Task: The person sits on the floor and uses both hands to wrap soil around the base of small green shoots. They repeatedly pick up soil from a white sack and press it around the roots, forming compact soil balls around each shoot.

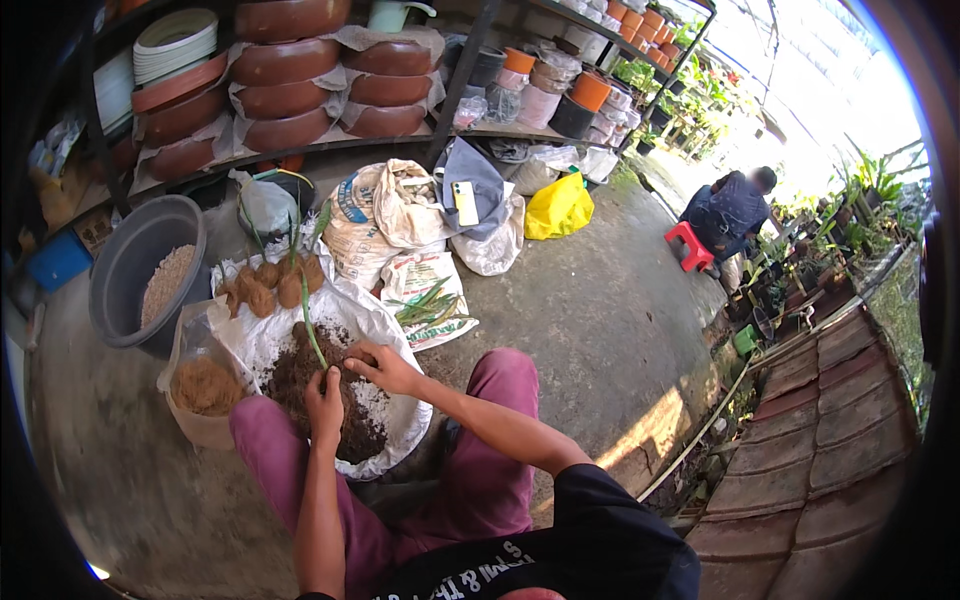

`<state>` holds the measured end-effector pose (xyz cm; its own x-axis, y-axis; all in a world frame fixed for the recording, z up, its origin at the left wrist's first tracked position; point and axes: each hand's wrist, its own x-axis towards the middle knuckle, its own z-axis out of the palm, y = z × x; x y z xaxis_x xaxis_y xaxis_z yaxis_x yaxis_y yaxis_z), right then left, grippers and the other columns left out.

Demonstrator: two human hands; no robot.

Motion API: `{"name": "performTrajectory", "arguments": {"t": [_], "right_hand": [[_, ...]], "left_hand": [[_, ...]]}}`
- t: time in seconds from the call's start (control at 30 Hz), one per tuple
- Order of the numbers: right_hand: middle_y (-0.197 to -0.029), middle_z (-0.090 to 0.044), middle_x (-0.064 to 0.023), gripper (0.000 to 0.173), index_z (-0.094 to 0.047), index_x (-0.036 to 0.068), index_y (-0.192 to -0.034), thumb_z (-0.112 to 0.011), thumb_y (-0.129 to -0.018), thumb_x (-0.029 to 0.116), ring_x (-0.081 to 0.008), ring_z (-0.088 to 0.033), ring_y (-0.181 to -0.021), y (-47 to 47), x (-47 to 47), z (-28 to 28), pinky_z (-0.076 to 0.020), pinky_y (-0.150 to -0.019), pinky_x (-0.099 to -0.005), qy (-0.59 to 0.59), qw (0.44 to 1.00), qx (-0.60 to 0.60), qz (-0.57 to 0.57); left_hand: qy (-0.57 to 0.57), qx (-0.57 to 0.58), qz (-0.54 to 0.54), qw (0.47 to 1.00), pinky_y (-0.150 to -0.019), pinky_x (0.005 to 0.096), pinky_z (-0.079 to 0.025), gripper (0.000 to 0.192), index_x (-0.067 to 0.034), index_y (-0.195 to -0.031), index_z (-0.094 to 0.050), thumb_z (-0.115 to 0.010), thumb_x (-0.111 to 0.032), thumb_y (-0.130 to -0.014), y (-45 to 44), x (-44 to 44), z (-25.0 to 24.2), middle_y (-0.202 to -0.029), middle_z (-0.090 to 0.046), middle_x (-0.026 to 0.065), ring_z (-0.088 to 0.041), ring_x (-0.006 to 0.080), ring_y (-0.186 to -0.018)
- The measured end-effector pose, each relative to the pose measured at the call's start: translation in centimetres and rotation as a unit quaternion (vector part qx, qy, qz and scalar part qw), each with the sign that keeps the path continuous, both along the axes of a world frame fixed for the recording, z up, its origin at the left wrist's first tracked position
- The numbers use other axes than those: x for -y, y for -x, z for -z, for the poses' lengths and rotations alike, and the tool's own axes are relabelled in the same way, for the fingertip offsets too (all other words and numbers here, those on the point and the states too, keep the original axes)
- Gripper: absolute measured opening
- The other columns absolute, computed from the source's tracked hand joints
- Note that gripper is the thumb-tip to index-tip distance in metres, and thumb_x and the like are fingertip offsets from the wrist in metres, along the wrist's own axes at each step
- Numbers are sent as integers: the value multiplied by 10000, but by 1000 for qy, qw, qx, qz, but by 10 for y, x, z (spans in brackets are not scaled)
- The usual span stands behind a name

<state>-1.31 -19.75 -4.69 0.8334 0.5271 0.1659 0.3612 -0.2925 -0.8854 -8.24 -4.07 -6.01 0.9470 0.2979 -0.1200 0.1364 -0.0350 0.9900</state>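
My left hand (325,401) is closed around the lower stem of a long-leaved green plant (309,315), which rises above a white sack-lined basin. Close to the right of that stem, my right hand (379,366) has its fingers bent at the plant's base; whether they pinch something is too small to tell. Dark soil and roots (289,379) lie under both hands on the white sack (375,319). At the sack's far side sit several fibre-wrapped root balls (260,298), some with green leaves standing up.
A grey tub (112,300) of pale granules and a clear bag (206,390) of brown fibre stand at the left. Filled sacks (360,217), a phone (465,203) and a yellow bag (559,208) lie beyond. A person (727,210) is by a red stool (688,246).
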Motion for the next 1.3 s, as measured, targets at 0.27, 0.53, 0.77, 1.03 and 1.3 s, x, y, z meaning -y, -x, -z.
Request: {"name": "performTrajectory", "arguments": {"t": [0.27, 0.53, 0.77, 1.03, 1.3], "right_hand": [[-1222, -543, -214, 558, -355, 79, -1391, -580, -924, 289, -417, -572, -1019, 24, 4, -14, -465, -858, -472, 94, 986, 122, -71], [-1128, -593, -225, 398, -483, 24, -1246, -555, -939, 267, -420, -587, -993, 25, 17, -6, -469, -837, -467, 71, 991, 114, -18], [-962, -616, -285, 382, -562, -26, -1111, -513, -960, 322, -445, -584, -922, 19, -4, -3, -454, -801, -478, -12, 987, -13, 157], [-679, -554, -26, 434, -631, -9, -938, -405, -1011, 353, -118, -485, -595, 3, -1, 100, -418, -561, -335, -56, 955, -165, 238], [-611, -507, 2, 332, -585, 69, -941, -415, -996, 349, -117, -436, -443, -3, -7, 74, -317, -400, -280, -178, 863, -424, 208]], "left_hand": [[222, -119, -37, 967, -819, 320, -427, 479, 6, -1166, -610, -531, -407, -936, -2, -8, 22, -1054, -622, 101, -546, 181, -938], [66, -44, 35, 996, -775, 333, -436, 493, 49, -1053, -644, -525, -419, -956, -10, 11, 4, -931, -646, 110, -551, 177, -853], [-195, 170, 100, 961, -675, 376, -442, 368, 42, -868, -623, -565, -315, -936, -61, -9, 2, -730, -629, 152, -571, 221, -682], [-191, 97, 106, 971, -615, 399, -423, 360, 21, -807, -560, -568, -321, -923, -32, 23, 38, -699, -590, 129, -539, 239, -632], [-238, 177, 78, 952, -543, 390, -416, 278, -13, -794, -563, -619, -272, -875, -37, 23, 33, -624, -557, 111, -551, 259, -559]]}}
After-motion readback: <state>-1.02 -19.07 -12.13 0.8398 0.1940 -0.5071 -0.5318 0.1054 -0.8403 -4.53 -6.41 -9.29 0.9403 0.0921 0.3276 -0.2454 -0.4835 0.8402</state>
